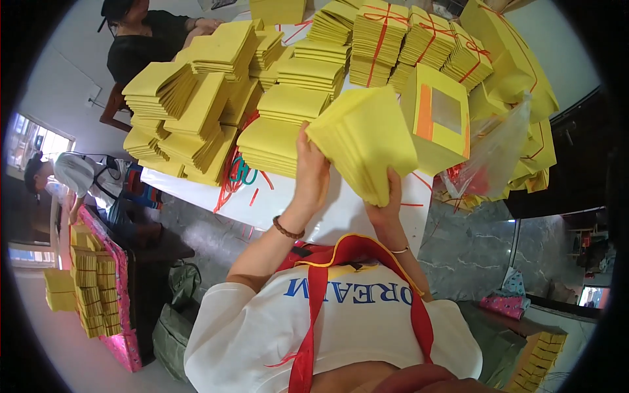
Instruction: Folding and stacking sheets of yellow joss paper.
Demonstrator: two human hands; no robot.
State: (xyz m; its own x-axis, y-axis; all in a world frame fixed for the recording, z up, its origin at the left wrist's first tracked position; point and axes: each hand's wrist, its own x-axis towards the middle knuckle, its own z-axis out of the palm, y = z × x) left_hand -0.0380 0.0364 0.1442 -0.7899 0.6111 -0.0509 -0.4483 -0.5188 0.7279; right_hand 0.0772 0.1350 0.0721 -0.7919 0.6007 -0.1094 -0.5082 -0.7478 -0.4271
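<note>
So I'm holding one yellow stack (370,141) over the worktop (272,206), left hand (313,164) curling its grip round the left side, right hand (385,200) clasping the lower end.

From far off I see a white shirt (367,334) with short sleeves (219,314) and blue letters (345,290), a yellow-edged red apron (309,327), a brown bracelet (286,232) and a thin wristband (400,251)
</note>
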